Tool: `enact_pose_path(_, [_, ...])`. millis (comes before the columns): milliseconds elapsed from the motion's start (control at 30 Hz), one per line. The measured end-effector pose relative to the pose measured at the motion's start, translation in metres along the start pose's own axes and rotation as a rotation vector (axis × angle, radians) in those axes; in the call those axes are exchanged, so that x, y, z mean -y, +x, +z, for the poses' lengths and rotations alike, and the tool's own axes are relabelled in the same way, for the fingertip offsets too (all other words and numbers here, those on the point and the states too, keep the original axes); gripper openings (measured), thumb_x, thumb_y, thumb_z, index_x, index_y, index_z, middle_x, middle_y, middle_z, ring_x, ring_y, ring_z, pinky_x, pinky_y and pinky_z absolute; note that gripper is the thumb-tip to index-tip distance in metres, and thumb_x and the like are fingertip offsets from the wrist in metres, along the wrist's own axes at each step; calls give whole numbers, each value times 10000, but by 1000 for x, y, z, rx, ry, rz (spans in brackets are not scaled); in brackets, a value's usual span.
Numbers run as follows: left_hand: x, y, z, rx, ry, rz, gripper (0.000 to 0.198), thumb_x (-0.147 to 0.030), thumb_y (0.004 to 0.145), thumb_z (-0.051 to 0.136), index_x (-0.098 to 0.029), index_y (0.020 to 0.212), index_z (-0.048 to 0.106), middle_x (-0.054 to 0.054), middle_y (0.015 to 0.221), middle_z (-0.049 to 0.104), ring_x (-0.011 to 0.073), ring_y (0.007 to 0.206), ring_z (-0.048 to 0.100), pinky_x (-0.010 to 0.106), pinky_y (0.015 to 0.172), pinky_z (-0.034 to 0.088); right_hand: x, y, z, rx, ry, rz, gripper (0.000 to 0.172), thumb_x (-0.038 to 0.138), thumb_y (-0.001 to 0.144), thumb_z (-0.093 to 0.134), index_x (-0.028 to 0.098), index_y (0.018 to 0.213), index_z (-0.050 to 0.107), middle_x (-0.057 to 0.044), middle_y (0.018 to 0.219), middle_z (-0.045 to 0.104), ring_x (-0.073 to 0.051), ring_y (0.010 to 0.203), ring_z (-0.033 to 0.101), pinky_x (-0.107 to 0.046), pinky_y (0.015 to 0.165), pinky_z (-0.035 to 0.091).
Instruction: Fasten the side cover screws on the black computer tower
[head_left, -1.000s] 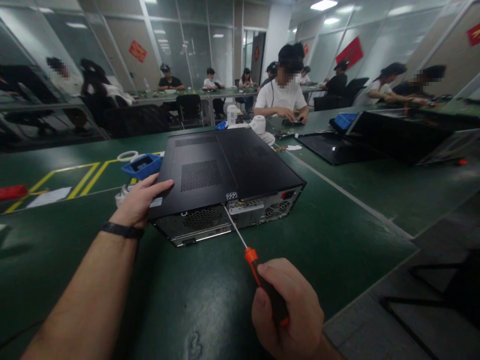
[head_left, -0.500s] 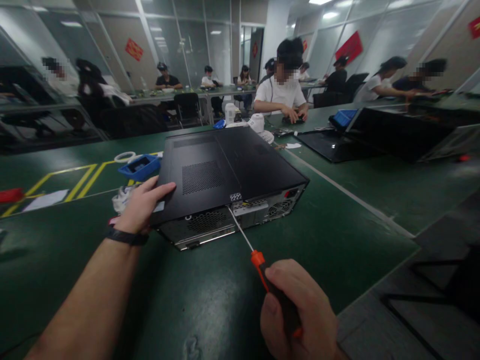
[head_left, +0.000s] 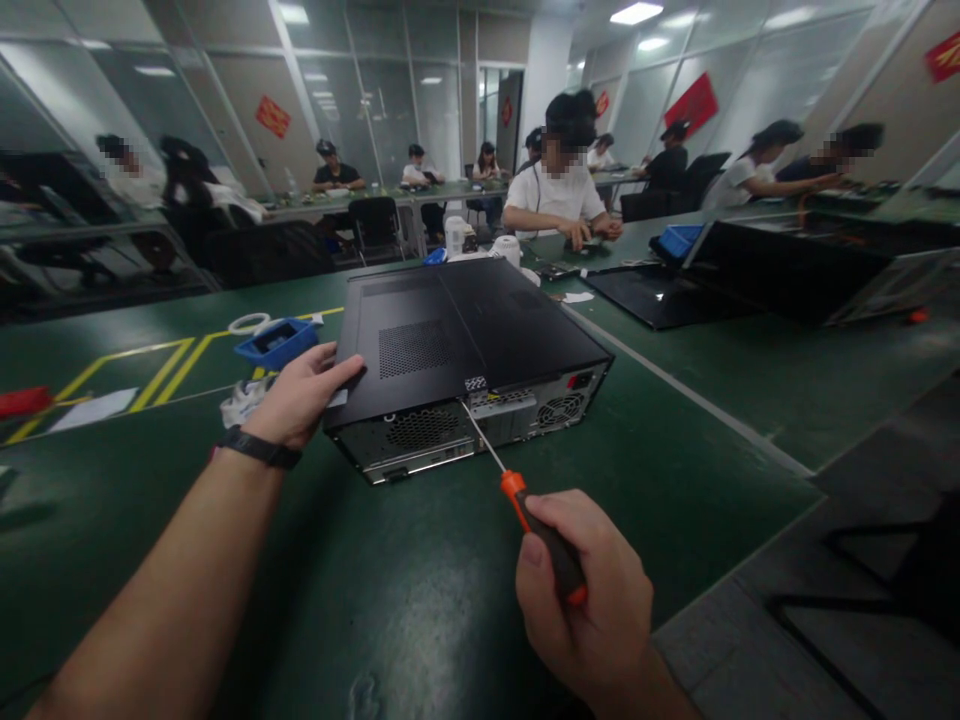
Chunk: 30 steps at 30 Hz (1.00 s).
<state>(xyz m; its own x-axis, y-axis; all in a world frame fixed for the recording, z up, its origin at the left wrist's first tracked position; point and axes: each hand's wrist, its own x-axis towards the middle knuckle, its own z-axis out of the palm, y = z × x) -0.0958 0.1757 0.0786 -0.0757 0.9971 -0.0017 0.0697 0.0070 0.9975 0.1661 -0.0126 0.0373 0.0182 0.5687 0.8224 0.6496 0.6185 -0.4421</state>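
Note:
A black desktop computer case [head_left: 495,325] lies flat on the green table, its metal back panel turned toward me. My left hand [head_left: 304,392] grips the case's near left corner, thumb over the top edge and the other fingers along the side, partly hidden. My right hand [head_left: 589,590] is closed around the dark handle of an orange-and-black screwdriver [head_left: 514,488]. The screwdriver's thin shaft slopes up and away to the top edge of the back panel, left of a small checkered label [head_left: 475,383]. Whether its tip sits in a screw is too small to tell.
Left of the case are a blue bin [head_left: 277,343], a white tape roll [head_left: 249,324] and a crumpled white item [head_left: 244,402]. At right lie a black panel [head_left: 660,293] and another open case [head_left: 802,265]. A person [head_left: 562,190] works across the table.
The case appears a little further right and my right hand slightly higher, as the view shifts. More of the screwdriver's handle shows. The shaft's tip stays at the same edge of the case.

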Motion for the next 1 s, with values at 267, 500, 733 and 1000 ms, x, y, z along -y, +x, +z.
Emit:
enact_pose_path(267, [-14,-55,36,-277,786,600,453,-412,906,634,-216,1314,650,112,1387,666,297,1333,595,495,1195,415,-4,2,-3,19,-48,-74,310,126,825,573,162,1133,575,-69,907,669,-177,801,649,-330,680,585])
enact_pose_path(500, [-1,-75,75,13,975,863,431,-374,949,560,-104,1258,689,160,1332,700,286,1264,655,455,1125,493,-3,7,-9,25,-143,-144,242,92,853,596,135,1091,595,-66,850,708,-157,713,652,-287,627,554])
enact_pose_path(733, [23,-62,78,-59,1081,947,419,-347,951,581,-135,1303,663,154,1390,664,300,1300,629,497,1129,485,-9,5,-1,34,-114,-106,257,156,883,568,144,1140,572,-75,873,705,-172,738,665,-304,626,572])
enact_pose_path(1000, [33,-51,82,-103,1114,983,390,-333,966,569,-162,1304,665,131,1368,683,283,1274,650,481,1125,497,-21,3,7,19,-135,-123,268,114,859,586,151,1125,588,-64,856,719,-172,717,683,-288,615,580])
